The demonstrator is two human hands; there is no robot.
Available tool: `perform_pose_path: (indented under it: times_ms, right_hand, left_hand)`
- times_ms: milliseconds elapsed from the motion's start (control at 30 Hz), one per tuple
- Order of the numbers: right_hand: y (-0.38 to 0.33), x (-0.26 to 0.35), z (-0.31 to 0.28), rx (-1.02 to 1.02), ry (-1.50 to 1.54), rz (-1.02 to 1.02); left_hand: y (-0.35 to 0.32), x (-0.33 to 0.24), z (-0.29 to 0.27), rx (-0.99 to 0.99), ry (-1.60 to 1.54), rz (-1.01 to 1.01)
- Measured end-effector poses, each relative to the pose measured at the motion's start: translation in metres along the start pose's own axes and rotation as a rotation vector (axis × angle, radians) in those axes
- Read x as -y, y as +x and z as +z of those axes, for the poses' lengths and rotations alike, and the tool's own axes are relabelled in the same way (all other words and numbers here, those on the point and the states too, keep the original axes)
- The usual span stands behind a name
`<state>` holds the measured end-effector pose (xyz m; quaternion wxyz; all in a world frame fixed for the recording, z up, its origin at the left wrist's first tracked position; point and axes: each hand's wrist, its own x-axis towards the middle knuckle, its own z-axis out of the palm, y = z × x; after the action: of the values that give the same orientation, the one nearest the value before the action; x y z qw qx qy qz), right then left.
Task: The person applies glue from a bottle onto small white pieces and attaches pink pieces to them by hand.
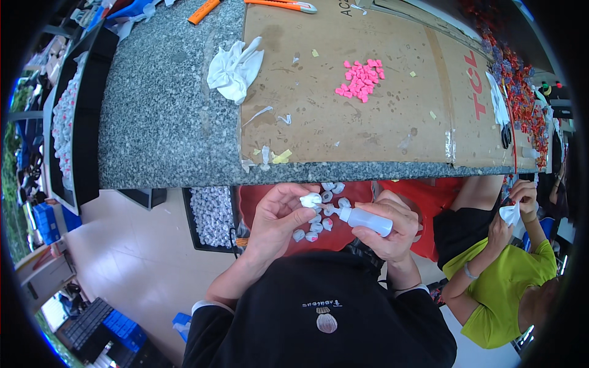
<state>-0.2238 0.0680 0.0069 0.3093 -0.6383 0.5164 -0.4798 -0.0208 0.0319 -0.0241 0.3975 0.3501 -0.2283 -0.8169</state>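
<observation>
- Lower centre of the frame: left hand (pixel 277 214) pinches a small white piece (pixel 310 199) at its fingertips, turned toward the nozzle.
- Right hand (pixel 392 228) grips a white squeeze bottle (pixel 367 219), tip aimed at that piece.
- More small pieces (pixel 314 228) lie on the red lap tray (pixel 343 236) below the desk (pixel 165 129) edge, within reach.

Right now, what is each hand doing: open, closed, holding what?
Left hand: closed, fingers pinching a small white piece.
Right hand: closed around a small white squeeze bottle, nozzle pointing at that piece.
</observation>
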Motion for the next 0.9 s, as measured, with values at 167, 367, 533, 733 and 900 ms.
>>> perform_pose_path:
  times_ms: [167, 367, 533, 733, 900]
  right_hand:
    - [0.0002, 0.001, -0.0021, -0.003, -0.01, -0.004]
    - [0.0002, 0.0007, -0.0009, -0.029, -0.025, 0.036]
    - [0.002, 0.0005, -0.0041, -0.021, -0.004, 0.056]
    - [0.007, -0.0024, 0.0024, 0.038, 0.003, 0.01]
    - [0.0077, 0.0019, -0.0068, -0.028, 0.038, 0.11]
  left_hand:
    - [-0.0001, 0.0003, 0.0001, -0.029, -0.03, 0.016]
    - [-0.0001, 0.0018, -0.0021, -0.013, -0.024, 0.059]
    - [-0.001, 0.0013, -0.003, -0.023, 0.024, 0.096]
    - [0.0006, -0.0009, 0.0005, -0.069, 0.078, 0.097]
    - [-0.0003, -0.0026, 0.0011, -0.058, 0.078, 0.098]
